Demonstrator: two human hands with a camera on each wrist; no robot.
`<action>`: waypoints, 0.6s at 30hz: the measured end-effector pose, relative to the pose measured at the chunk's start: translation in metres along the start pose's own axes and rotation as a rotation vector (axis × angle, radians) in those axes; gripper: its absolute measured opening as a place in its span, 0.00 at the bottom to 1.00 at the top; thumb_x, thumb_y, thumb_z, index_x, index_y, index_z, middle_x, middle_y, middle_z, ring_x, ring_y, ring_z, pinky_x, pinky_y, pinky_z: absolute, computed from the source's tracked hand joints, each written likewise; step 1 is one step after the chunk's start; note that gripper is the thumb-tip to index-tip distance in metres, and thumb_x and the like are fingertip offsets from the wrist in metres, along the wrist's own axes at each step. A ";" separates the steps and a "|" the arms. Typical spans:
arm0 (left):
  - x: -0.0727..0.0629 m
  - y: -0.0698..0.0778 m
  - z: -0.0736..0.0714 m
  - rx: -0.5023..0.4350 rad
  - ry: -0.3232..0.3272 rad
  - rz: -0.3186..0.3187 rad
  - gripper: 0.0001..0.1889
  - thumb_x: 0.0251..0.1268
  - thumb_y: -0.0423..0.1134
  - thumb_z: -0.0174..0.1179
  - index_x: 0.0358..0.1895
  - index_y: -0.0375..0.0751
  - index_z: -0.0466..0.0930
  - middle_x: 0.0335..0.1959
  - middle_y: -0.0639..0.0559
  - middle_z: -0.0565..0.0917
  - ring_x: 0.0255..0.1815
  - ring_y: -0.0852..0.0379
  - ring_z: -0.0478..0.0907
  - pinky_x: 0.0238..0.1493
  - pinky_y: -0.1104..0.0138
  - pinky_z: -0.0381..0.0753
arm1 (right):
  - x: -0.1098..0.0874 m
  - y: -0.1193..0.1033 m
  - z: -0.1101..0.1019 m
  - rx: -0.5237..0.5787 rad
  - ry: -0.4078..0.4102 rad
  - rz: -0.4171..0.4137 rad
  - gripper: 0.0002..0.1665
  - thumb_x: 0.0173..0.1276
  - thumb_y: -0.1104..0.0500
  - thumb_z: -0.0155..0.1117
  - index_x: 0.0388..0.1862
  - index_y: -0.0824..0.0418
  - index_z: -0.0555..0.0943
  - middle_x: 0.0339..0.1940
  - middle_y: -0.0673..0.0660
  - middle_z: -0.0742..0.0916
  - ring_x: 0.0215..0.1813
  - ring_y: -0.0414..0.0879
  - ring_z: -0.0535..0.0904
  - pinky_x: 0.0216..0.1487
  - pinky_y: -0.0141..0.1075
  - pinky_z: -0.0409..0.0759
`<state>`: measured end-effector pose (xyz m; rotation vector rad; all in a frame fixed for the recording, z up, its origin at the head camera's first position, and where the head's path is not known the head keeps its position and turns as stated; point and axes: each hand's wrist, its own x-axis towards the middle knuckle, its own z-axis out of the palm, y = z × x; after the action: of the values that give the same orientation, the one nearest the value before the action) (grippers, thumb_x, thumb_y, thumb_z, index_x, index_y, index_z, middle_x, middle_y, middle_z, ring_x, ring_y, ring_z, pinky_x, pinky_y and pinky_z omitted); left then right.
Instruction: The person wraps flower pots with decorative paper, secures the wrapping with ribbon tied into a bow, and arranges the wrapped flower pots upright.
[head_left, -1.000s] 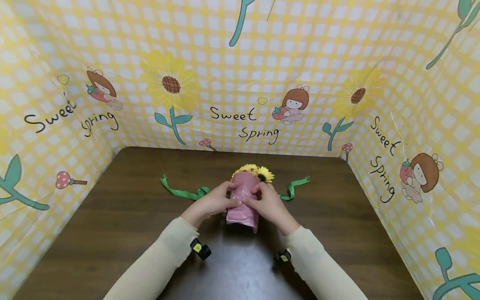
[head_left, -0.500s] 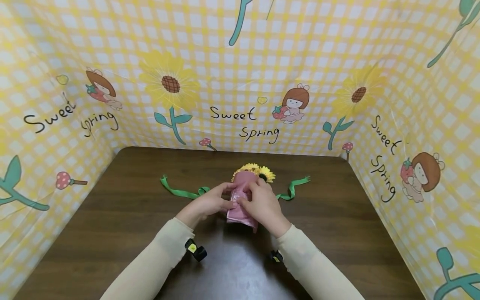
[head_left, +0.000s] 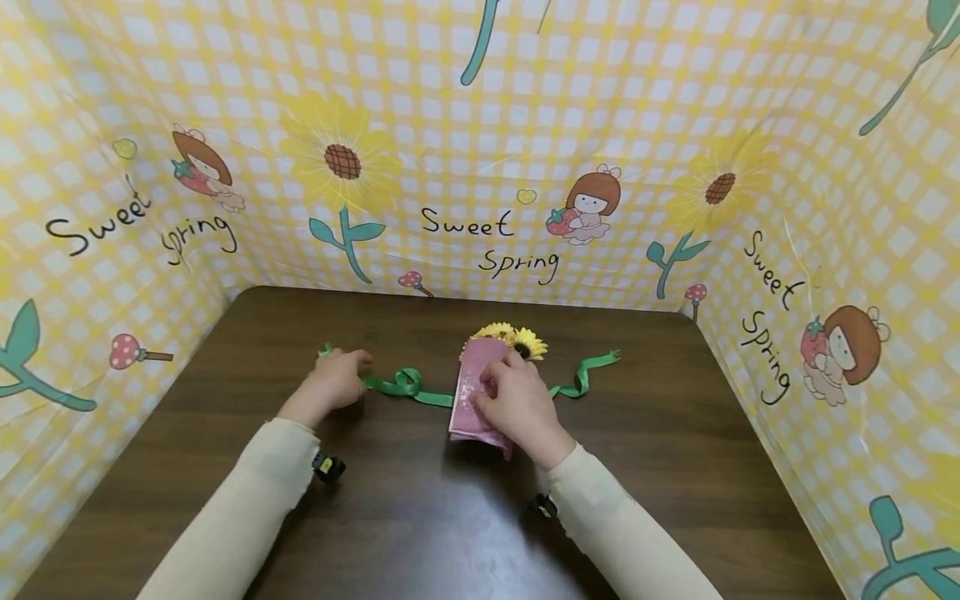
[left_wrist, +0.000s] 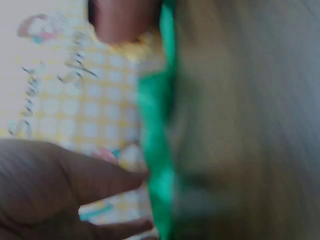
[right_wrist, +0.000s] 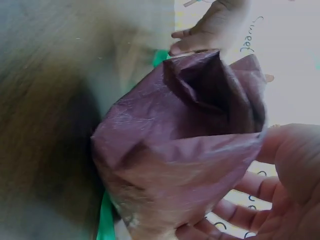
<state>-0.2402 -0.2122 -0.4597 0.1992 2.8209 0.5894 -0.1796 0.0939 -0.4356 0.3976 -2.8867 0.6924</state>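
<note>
One right hand [head_left: 522, 404] grips crinkled wrap [head_left: 472, 373], the left hand [head_left: 332, 383] spread beside curling ribbon [head_left: 431, 398].

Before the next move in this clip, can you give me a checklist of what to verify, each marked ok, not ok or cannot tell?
1. Right hand steadies the pink wrapping: ok, it holds it.
2. Yellow flowers show past the wrapping's far end: ok.
3. Left hand grips the green ribbon: not ok; it is at the ribbon, but thumb and fingers look apart.
4. Ribbon lies free of twists: not ok; it loops left of the wrapping and bends on the right.
5. Ribbon reaches out on both sides of the wrapping: ok.
6. Ribbon runs unbroken under the wrapping: cannot tell; its middle is hidden.
</note>
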 end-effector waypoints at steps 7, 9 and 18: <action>-0.002 -0.034 0.000 -0.009 0.011 0.070 0.04 0.71 0.37 0.62 0.38 0.40 0.80 0.41 0.39 0.80 0.39 0.43 0.76 0.37 0.53 0.76 | -0.001 0.002 0.010 -0.024 0.038 -0.103 0.12 0.64 0.47 0.73 0.39 0.52 0.86 0.42 0.50 0.79 0.47 0.52 0.74 0.42 0.40 0.77; -0.003 -0.034 -0.007 -0.161 -0.002 0.062 0.06 0.76 0.35 0.56 0.39 0.37 0.79 0.35 0.44 0.82 0.33 0.51 0.77 0.34 0.58 0.76 | -0.002 0.002 0.011 -0.023 0.039 -0.104 0.12 0.64 0.47 0.73 0.39 0.52 0.85 0.42 0.50 0.79 0.47 0.52 0.74 0.42 0.40 0.77; -0.009 0.071 -0.075 -1.008 -0.072 0.120 0.14 0.82 0.43 0.52 0.53 0.33 0.73 0.38 0.52 0.78 0.32 0.59 0.79 0.38 0.64 0.85 | -0.002 0.008 0.008 -0.012 0.056 -0.083 0.12 0.64 0.47 0.73 0.38 0.52 0.85 0.40 0.49 0.79 0.44 0.52 0.74 0.38 0.39 0.76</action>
<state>-0.2457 -0.1774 -0.3625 0.1746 2.1088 1.8499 -0.1805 0.0975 -0.4468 0.4854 -2.8033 0.6611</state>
